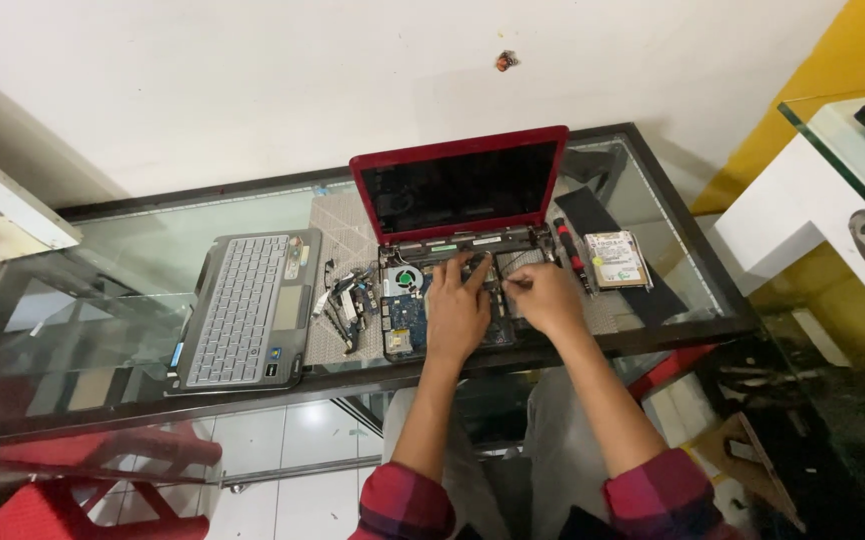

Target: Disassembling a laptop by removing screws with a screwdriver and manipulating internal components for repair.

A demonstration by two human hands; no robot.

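White wall (pixel 253 80) behind glass desk (pixel 103 260), tiled floor (pixel 293 440).

Detached grey keyboard panel (pixel 248 310) lies left on glass table (pixel 103 250), loose ribbon cables and small parts (pixel 345 300) beside it; hard drive (pixel 615 260) right, on black mat (pixel 643 290); red stool (pixel 43 505) below.

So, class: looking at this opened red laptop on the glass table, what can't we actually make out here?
Head view only:
- The left hand covers the middle of the blue circuit board.
- What the right hand pinches is too small to tell.
- The label on the silver hard drive is too small to make out.
- The grey keyboard panel hides the glass table beneath it.
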